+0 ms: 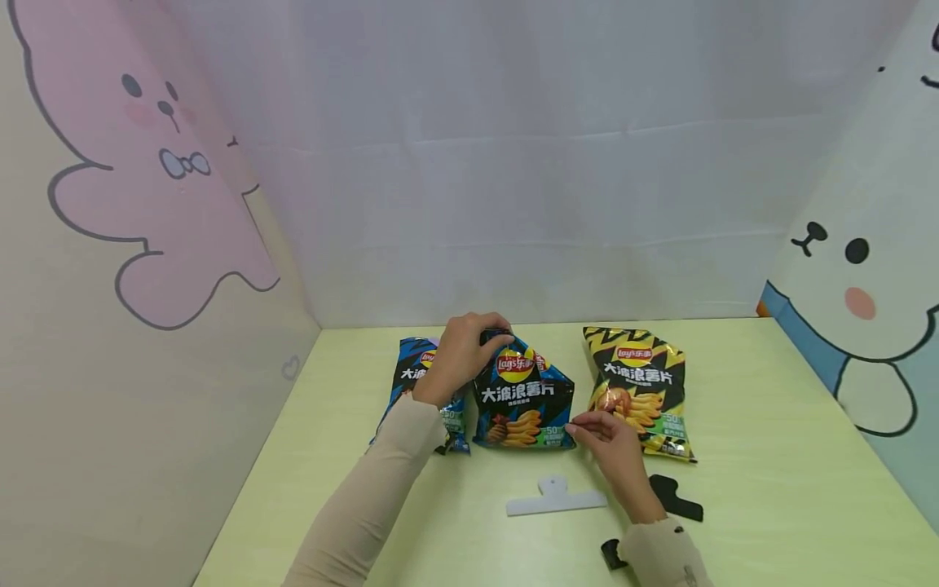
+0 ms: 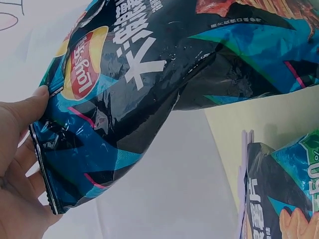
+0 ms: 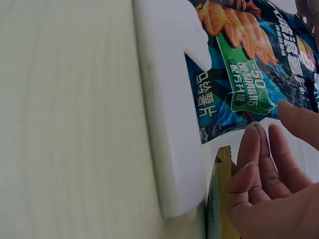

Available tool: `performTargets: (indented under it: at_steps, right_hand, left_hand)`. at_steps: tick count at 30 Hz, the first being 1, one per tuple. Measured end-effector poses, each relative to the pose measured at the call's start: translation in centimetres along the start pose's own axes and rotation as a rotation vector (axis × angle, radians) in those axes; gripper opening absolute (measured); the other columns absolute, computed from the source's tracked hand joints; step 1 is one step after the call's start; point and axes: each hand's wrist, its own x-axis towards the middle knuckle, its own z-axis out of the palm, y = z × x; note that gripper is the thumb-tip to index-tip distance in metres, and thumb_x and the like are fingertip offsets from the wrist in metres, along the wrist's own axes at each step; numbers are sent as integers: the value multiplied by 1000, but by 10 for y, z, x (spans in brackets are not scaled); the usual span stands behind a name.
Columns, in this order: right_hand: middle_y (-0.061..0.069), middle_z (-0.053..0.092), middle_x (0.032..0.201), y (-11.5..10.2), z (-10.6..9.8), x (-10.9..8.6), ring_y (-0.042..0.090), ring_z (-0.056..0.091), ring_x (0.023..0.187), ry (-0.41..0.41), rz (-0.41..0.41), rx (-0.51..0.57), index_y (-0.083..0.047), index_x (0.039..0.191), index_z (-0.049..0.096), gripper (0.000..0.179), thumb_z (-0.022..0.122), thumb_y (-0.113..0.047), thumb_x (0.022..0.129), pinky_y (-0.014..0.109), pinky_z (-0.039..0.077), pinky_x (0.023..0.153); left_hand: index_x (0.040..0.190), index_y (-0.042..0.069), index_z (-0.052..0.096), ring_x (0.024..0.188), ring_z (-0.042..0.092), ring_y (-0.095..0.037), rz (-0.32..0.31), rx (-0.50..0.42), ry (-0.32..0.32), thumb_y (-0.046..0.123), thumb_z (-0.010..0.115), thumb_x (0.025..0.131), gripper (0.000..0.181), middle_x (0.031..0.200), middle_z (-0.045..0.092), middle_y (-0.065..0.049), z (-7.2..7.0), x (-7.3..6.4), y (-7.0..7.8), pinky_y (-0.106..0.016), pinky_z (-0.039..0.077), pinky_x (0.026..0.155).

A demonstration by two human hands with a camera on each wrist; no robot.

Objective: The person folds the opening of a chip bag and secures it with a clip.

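Observation:
My left hand (image 1: 469, 346) grips the top of a blue-and-black potato chip bag (image 1: 524, 399) standing in the middle of the table. In the left wrist view the thumb (image 2: 35, 107) lies on the front of the bag's sealed end and the other fingers are behind it. The bag's upper right side slants, with part of a second logo showing there. My right hand (image 1: 612, 448) is at the bag's lower right corner. In the right wrist view its fingertips (image 3: 253, 130) are right at the bag's edge, with the thumb spread apart from them.
Another blue chip bag (image 1: 411, 379) stands at left, a pale purple strip (image 2: 244, 164) along its edge. A yellow-and-black chip bag (image 1: 638, 391) is at right. Nearer lie a white bag clip (image 1: 555, 499), a black bag clip (image 1: 676, 499) and a small black piece (image 1: 612, 554) beside the right sleeve.

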Motion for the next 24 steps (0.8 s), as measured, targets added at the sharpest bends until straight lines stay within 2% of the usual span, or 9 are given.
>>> performTargets:
  at_steps: [5,11,16,20,24]
  right_hand:
    - [9,77,107,3,2,-4,14,69,87,-44,-34,-43,2,114,75,23,80,-11,97,25,56,74]
    - [4,75,92,0,3,-10,16,61,75,-121,-81,-194,-4,106,79,17,84,-11,92,24,50,65]
    - [4,75,97,-1,2,-13,17,59,77,-190,-109,-237,-4,108,80,20,85,-14,91,26,49,65]
    - [5,75,99,0,-1,-14,18,60,79,-273,-130,-261,-2,109,80,23,86,-14,90,25,50,67]
    - [3,72,92,2,-2,-14,18,56,76,-368,-151,-305,0,109,79,25,88,-12,88,25,47,64]
  left_hand:
    - [114,14,79,95,69,-24,3,-4,2,24,72,103,16,107,78,-4,-1,0,-1,-43,58,85]
    - [117,11,79,96,69,-26,-7,-30,-4,24,72,104,19,108,78,-6,-1,0,-2,-45,58,85]
    - [117,14,78,98,69,-25,-22,-40,5,25,71,104,18,110,78,-5,0,-1,-2,-45,57,88]
    - [117,13,78,98,69,-25,-17,-47,8,25,71,104,19,110,78,-5,0,-2,-2,-45,57,88]
    - [117,13,78,96,69,-25,-14,-52,8,25,71,104,19,108,78,-5,1,-4,-2,-45,57,86]
